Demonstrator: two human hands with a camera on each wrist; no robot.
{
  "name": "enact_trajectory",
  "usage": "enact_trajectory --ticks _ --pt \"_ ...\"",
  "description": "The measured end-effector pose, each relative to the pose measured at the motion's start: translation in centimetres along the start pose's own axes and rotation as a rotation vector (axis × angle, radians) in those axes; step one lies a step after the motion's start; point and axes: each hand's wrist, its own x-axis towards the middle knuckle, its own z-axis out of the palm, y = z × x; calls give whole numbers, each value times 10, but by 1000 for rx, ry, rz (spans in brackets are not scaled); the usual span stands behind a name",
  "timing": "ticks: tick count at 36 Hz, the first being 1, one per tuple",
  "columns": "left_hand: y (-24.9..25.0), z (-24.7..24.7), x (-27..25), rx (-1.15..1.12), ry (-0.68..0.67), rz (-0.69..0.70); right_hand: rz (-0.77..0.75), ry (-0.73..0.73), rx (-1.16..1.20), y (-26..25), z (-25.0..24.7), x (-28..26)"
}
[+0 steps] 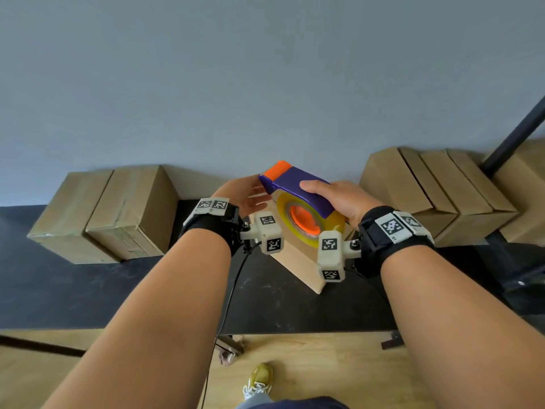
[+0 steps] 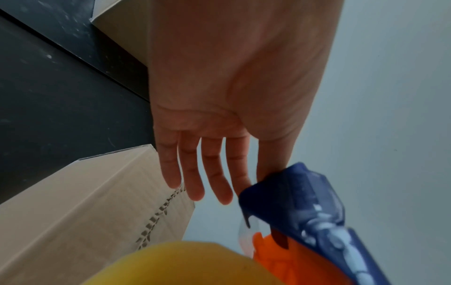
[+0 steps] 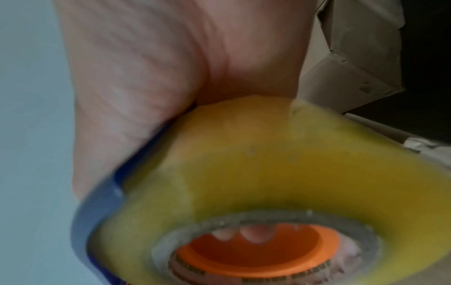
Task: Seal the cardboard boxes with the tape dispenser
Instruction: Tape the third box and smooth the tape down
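A purple tape dispenser with an orange tip and a yellow tape roll hovers over a cardboard box on the black table. My right hand grips the dispenser over its top; in the right wrist view its fingertips show through the orange hub of the tape roll. My left hand is open with straight fingers beside the dispenser's front end, the thumb touching it. A clear tape end hangs under that front end. The box lies below my left fingers.
Two taped boxes stand at the back left against the wall. A row of several boxes leans at the back right, beside a black slanted pole. The black table ends near me, above a wooden floor and a shoe.
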Motion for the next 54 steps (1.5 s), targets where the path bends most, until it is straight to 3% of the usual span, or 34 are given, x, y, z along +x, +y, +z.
enact_trajectory --ticks 14,21,34,45,54 --pt "11 -13 30 289 95 98 96 20 -31 -11 10 10" --pt "21 -24 50 462 366 126 120 17 -154 -10 -6 7" --pt "3 -18 72 408 295 284 148 57 -231 -1 -4 32" --pt "-12 -18 90 508 255 176 194 47 -340 -5 2 49" --pt "-26 -19 110 579 265 185 191 52 -327 -6 5 49"
